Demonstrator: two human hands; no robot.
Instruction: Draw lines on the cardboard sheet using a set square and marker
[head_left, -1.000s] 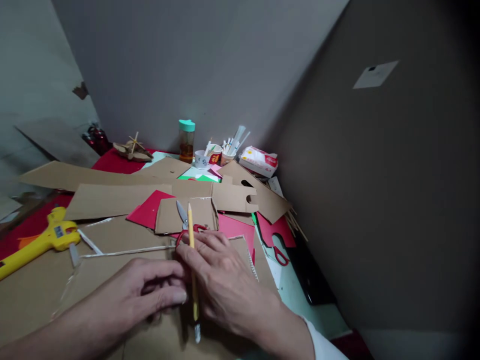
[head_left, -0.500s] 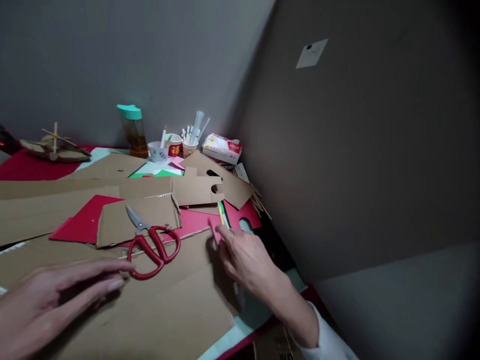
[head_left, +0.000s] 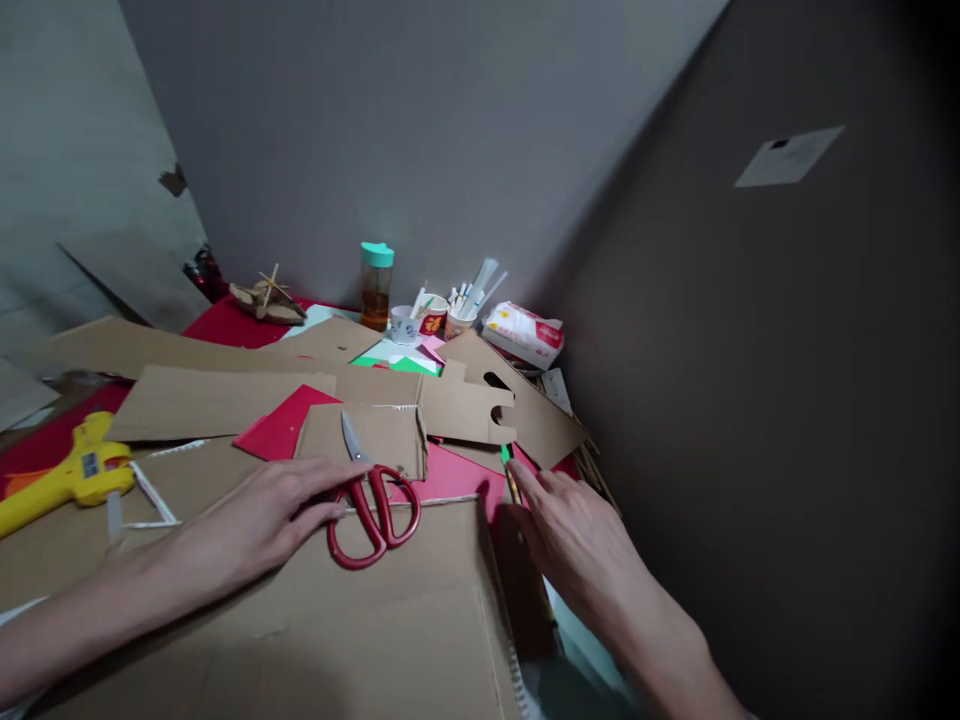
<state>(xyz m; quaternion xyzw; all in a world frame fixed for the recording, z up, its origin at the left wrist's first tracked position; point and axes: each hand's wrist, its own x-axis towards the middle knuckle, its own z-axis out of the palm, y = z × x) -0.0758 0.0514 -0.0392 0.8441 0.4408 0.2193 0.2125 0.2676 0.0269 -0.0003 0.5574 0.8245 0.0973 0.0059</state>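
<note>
Red-handled scissors (head_left: 381, 508) lie open on brown cardboard (head_left: 375, 610). My left hand (head_left: 281, 505) rests low over the cardboard at their left side, fingers stretched out and thumb apart, fingertips touching the handle near the pivot. My right hand (head_left: 570, 520) is at the cardboard's right edge, its fingers closed about a slender stick (head_left: 512, 484) with a green end and a yellowish shaft; most of its length is hidden by the hand. Pink-red paper (head_left: 450, 475) shows between the cardboard pieces just left of these fingers.
A yellow glue gun (head_left: 90, 470) lies at the left. Notched cardboard (head_left: 465, 405) overlaps other sheets. Behind stand a bottle (head_left: 376, 285) with a teal lid, several cups (head_left: 405, 328) with pens and sticks, and a tissue pack (head_left: 521, 335). A wall rises close on the right.
The view has swung left, bringing the glue gun into sight. My left hand has moved further onto the scissors. My right hand has left the pink-red paper and reached the green-ended stick.
</note>
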